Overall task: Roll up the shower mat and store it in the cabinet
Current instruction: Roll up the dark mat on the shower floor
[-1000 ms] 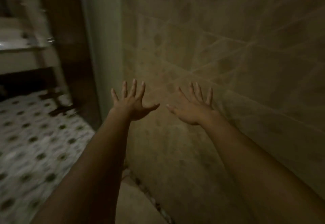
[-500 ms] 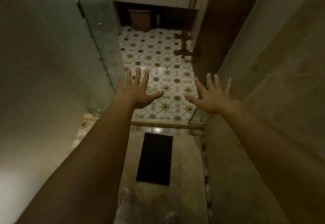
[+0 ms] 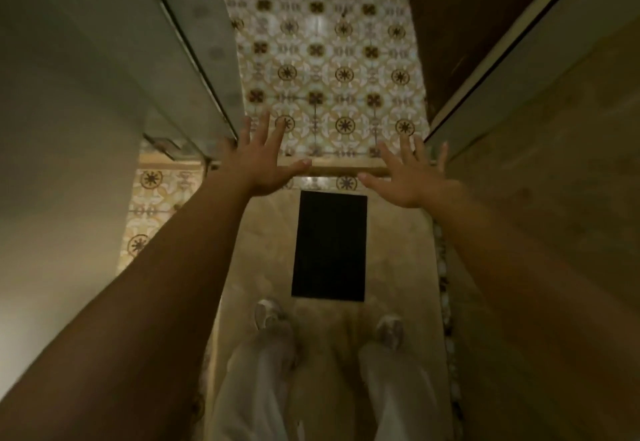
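A black rectangular shower mat (image 3: 329, 246) lies flat on the beige shower floor, just ahead of my feet. My left hand (image 3: 263, 163) is stretched forward with fingers spread, held in the air above the mat's far left corner. My right hand (image 3: 412, 172) is spread the same way above the far right corner. Both hands hold nothing and are well above the mat. No cabinet is in view.
A glass shower panel (image 3: 187, 60) runs along the left and a tiled wall (image 3: 554, 198) along the right, leaving a narrow stall. A raised threshold (image 3: 343, 164) separates the shower floor from patterned floor tiles (image 3: 329, 60). My feet in light shoes (image 3: 270, 312) stand behind the mat.
The view has swung from the right wall down to the floor, bringing the mat and my feet into sight. Both hands stay open and outstretched.
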A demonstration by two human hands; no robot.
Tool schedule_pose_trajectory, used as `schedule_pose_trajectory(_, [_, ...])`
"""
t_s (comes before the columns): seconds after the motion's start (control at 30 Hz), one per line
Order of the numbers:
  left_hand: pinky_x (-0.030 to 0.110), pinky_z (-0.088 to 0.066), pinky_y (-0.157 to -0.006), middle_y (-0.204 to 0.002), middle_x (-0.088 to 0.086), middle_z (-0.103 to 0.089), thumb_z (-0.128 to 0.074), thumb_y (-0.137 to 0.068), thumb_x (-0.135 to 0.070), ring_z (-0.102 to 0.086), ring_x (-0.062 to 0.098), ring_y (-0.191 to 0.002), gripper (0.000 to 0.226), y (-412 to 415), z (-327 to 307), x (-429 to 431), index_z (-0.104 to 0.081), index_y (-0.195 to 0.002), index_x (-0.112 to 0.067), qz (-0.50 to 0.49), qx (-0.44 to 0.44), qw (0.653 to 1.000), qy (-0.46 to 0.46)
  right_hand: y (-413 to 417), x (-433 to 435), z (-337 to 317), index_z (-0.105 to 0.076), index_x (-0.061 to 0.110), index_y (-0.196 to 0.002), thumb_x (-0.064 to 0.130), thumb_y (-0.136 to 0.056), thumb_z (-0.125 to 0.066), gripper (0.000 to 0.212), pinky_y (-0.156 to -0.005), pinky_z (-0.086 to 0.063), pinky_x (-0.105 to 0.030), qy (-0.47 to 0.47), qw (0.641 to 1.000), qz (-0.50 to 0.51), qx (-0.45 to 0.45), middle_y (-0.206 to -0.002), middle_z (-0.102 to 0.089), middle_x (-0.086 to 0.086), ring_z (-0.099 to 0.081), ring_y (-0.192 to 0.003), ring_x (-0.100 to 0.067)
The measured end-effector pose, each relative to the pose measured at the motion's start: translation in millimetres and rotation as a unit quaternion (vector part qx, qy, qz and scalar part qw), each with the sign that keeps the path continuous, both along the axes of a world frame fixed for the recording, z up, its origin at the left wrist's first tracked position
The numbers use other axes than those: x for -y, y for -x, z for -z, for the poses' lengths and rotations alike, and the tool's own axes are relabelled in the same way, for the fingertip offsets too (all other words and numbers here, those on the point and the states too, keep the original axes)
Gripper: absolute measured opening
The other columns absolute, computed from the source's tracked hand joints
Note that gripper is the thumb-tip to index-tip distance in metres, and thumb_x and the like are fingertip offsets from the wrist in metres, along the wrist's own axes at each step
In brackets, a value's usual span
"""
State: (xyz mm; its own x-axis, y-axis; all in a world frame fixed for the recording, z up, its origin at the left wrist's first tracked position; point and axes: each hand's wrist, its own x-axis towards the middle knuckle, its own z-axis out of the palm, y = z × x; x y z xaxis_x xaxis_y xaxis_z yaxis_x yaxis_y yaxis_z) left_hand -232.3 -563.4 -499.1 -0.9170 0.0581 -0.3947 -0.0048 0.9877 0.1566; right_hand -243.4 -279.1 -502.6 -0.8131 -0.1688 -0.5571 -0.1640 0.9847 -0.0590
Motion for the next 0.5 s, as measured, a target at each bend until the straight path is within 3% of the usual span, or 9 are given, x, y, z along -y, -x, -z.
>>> schedule_pose_trajectory(0.2, [0.066,-0.001,-0.113,-0.161,-0.004,0.021,-0.010,-0.067,-0.095,0.014,0.031,-0.147,0.108,30,224,-17,0.007,-0.153,-0.033,0.015,0.005,1.000,-0.012,30,-16,224,0.008,0.041,-0.150,0.100,-0.055,0.003,0.112,-0.104,0.024,-0.066,-0.022,1.000,0.013,0.015,-0.162,0.018,-0.004,0.020,-0.146,-0.029])
schedule_pose_trajectory(0.33, [0.065,-0.001,-0.113,-0.161,-0.001,0.021,-0.012,-0.070,-0.092,0.012,0.032,-0.148,0.106,45,395,-36,0.004,-0.154,-0.028,0.046,-0.004,0.999,0.004,48,-30,396,0.012,0.040,-0.150,0.099,-0.055,0.002,0.112,-0.107,0.019,-0.067,-0.025,0.999,0.014,0.018,-0.161,0.019,-0.005,0.019,-0.147,-0.029])
schedule_pose_trajectory(0.4, [0.064,0.001,-0.114,-0.161,-0.001,0.021,-0.020,-0.077,-0.087,0.013,0.029,-0.148,0.100,61,478,-43,0.005,-0.154,-0.028,0.049,-0.006,0.999,0.002,61,-37,478,0.013,0.039,-0.149,0.097,-0.061,-0.002,0.107,-0.109,0.018,-0.065,-0.008,0.999,0.030,0.018,-0.161,0.020,-0.006,0.019,-0.147,-0.029])
schedule_pose_trajectory(0.5, [0.065,-0.001,-0.115,-0.162,-0.001,0.019,-0.036,-0.087,-0.074,0.012,0.026,-0.148,0.091,79,568,-50,0.007,-0.154,-0.029,0.071,0.008,0.997,0.008,79,-40,563,0.009,0.032,-0.152,0.085,-0.079,-0.015,0.093,-0.114,0.001,-0.061,-0.003,0.999,0.040,0.025,-0.162,0.014,-0.008,0.012,-0.148,-0.032])
